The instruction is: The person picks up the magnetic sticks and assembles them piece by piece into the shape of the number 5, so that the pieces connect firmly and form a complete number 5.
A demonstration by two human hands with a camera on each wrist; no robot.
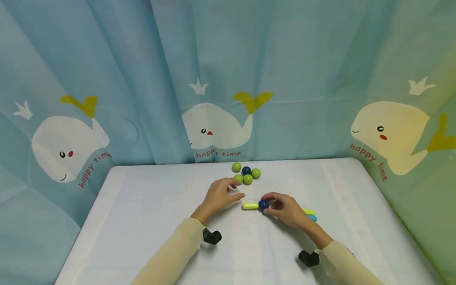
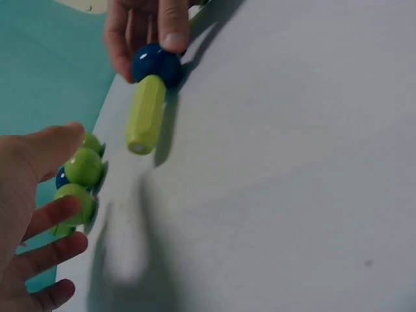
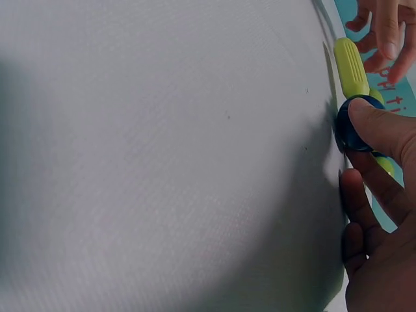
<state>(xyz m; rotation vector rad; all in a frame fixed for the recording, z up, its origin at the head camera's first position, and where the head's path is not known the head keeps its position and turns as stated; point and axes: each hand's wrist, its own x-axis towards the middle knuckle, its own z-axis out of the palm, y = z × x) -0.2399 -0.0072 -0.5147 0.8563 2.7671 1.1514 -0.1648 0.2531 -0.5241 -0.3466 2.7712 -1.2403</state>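
Dark blue glossy ball (image 1: 263, 205), one: on or just over the white surface (image 1: 259, 255), touching the right end of a yellow-green ridged rod (image 1: 250, 206); whether the two are joined cannot be told. Your right hand (image 1: 284, 209) pinches the ball between thumb and fingers. Your left hand (image 1: 219, 195), fingers spread and empty, reaches near four glossy light-green balls (image 1: 248, 179) gathered round a second dark blue ball (image 1: 246, 170); contact there is unclear. Likely faults: held ball, smooth and round, could twist or slip if you pinch it off-centre; ridged rod, no finger on its far end, could swing or part from the ball if the fit is loose; gathered balls could roll if your left fingertips brush them; second yellow-green rod (image 1: 309, 212) and blue rod (image 1: 313, 218), partly hidden by your right wrist, could be knocked by a low forearm.
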